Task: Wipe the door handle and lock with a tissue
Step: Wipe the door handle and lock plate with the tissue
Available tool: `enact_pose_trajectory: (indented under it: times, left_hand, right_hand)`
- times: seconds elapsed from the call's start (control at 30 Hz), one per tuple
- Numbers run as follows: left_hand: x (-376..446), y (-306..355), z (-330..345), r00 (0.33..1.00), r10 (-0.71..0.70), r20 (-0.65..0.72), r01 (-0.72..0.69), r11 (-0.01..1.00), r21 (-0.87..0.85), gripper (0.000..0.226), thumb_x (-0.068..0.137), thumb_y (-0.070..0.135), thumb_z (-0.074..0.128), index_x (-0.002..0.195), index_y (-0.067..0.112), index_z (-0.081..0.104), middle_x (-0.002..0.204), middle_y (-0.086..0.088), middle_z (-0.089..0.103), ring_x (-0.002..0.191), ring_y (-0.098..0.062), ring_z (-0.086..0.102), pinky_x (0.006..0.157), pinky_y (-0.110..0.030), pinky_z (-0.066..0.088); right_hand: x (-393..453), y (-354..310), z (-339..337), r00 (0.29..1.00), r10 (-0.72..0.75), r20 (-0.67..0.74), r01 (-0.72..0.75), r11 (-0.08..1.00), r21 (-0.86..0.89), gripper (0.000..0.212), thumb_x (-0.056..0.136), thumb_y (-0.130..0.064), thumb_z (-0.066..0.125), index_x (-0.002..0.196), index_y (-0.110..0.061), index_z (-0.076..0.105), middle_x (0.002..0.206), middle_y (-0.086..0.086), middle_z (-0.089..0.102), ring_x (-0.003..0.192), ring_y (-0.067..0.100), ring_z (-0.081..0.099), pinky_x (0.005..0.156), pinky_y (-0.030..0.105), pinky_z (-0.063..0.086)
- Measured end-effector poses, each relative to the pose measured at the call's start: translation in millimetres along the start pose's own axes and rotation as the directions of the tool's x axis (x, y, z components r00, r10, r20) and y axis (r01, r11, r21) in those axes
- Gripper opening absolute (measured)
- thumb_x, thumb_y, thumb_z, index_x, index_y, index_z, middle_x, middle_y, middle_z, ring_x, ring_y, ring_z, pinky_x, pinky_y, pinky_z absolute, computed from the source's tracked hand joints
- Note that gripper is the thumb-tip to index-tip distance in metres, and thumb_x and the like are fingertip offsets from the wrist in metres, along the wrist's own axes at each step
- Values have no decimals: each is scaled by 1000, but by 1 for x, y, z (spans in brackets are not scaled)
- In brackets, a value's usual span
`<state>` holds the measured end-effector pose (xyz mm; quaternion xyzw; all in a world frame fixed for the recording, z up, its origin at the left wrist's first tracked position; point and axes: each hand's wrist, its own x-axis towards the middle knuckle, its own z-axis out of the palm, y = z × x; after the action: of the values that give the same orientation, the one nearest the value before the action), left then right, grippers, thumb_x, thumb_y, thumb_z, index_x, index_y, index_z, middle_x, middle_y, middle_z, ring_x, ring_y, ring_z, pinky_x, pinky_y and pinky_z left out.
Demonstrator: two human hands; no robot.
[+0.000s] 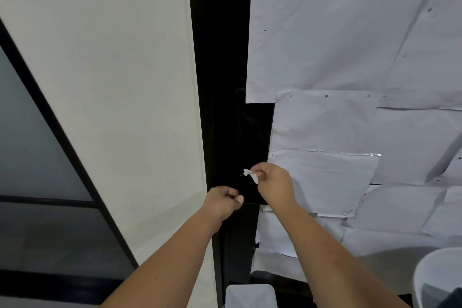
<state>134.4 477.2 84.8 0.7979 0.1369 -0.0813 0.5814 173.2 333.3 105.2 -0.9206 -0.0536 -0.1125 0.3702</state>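
The right hand (273, 182) pinches a small crumpled tissue (250, 174) between thumb and fingers and holds it against the black door (252, 132). The tissue is white, thin and wrinkled, with a torn-looking tip that sticks out to the left of the fingers. The left hand (223, 201) is just below and to the left, curled into a loose fist, with the thumb pressed on the bent fingers; it lies at the edge of the door, and I cannot tell if it holds something. Both forearms are bare and come up from the bottom of the view.

The door surface here is very dark and glossy, so the handle and the lock cannot be made out clearly; a flat, rectangular black plate seems to end just under the hands. To the right, the door is covered with many white paper sheets (337, 32). They are smooth, slightly creased, overlap each other and have small dark dots; some edges shine like tape.

To the left is a pale wall (112, 82) with a fine matte texture, and further left a grey frosted panel (32, 152) in a black frame. At the bottom stands a white square bin (250, 295), only its rim visible, and in the lower right corner a round white bin (430, 280) with something dark inside.
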Motion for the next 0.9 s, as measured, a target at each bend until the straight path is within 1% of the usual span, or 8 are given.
enact_pose_trajectory:
  times: [0.1,0.2,0.27,0.37,0.47,0.57,0.77,0.9]
  left_hand:
    - [0,0,0,1000,8,-16,-8,1000,13,19,87,17,71,104,12,67,99,-4,66,88,-10,59,76,-21,42]
    - [-1,1,-1,1000,10,-26,-9,1000,28,17,86,17,71,101,11,67,95,-3,66,84,-10,58,73,-20,42]
    - [-1,0,0,999,9,-33,-8,1000,28,15,86,17,71,99,11,68,93,-2,66,84,-11,58,73,-20,42]
    - [0,0,1,999,10,-44,-9,1000,21,15,85,18,72,98,11,68,93,-3,67,83,-9,58,65,-18,42]
    - [0,0,1,999,7,-49,-6,1000,16,14,85,17,72,97,11,68,93,-3,67,83,-8,58,62,-16,41]
    - [0,1,1,999,8,-51,-7,1000,15,13,85,15,72,96,10,68,91,-5,67,82,-10,59,62,-16,42]
    - [-1,1,2,999,15,-49,-14,1000,13,11,85,14,72,94,9,68,87,-4,66,83,-15,60,64,-19,44]
    - [-3,2,2,999,16,-48,-15,1000,15,9,85,15,72,93,11,68,87,-2,65,82,-12,59,69,-21,43]
  right_hand:
    - [4,-3,10,974,-174,143,203,955,-215,37,83,5,55,112,-14,66,104,3,58,86,23,61,72,25,49]
    - [-1,7,23,955,-265,135,291,923,-250,28,70,13,62,87,-6,72,87,5,57,65,22,58,56,33,53]
    - [-5,12,23,947,-279,158,313,911,-268,25,70,12,62,85,-6,72,88,5,58,66,23,59,57,34,53]
    - [-9,15,18,950,-259,174,291,936,-196,32,79,7,58,103,-9,71,95,7,61,80,23,61,72,31,53]
    - [-8,14,19,966,-212,147,229,967,-114,27,87,0,55,108,-9,70,101,7,63,87,22,62,80,26,50]
    - [-7,5,16,981,-151,120,158,986,-54,19,88,-8,58,100,-11,72,97,4,65,85,18,62,78,23,49]
    - [-5,4,7,971,-10,240,11,1000,-4,14,84,-6,61,86,-15,71,85,3,70,76,12,63,71,17,50]
    - [-7,0,13,989,-39,140,43,999,-25,19,83,-3,57,91,-13,71,85,3,69,77,15,63,74,24,52]
